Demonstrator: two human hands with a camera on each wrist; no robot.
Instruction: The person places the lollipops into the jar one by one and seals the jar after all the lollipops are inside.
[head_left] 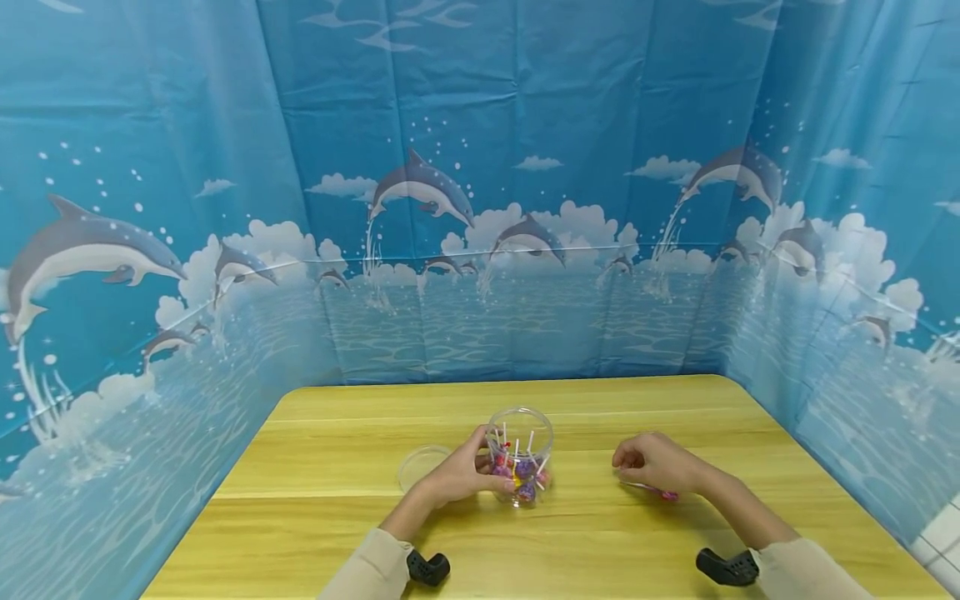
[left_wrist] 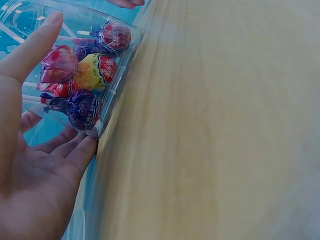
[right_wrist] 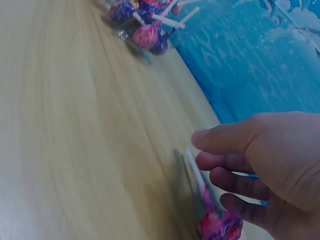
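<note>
A clear plastic jar (head_left: 520, 433) with several wrapped lollipops (left_wrist: 82, 75) in it stands upright on the table. My left hand (head_left: 457, 475) holds it from the left, thumb on the near side and fingers round the far side. White sticks poke upward inside the jar, whose mouth is uncovered. To the right, my right hand (head_left: 660, 464) is over a single lollipop (right_wrist: 220, 225) with a pink and purple wrapper. The thumb and loosely bent fingers are beside its white stick, with no grip on it visible.
A clear round lid (head_left: 420, 465) lies on the yellow wood-grain table (head_left: 330, 433), left of the jar and partly behind my left hand. A blue dolphin-print curtain (head_left: 480, 333) hangs along the table's back and sides. Each wrist wears a black device (head_left: 727, 568).
</note>
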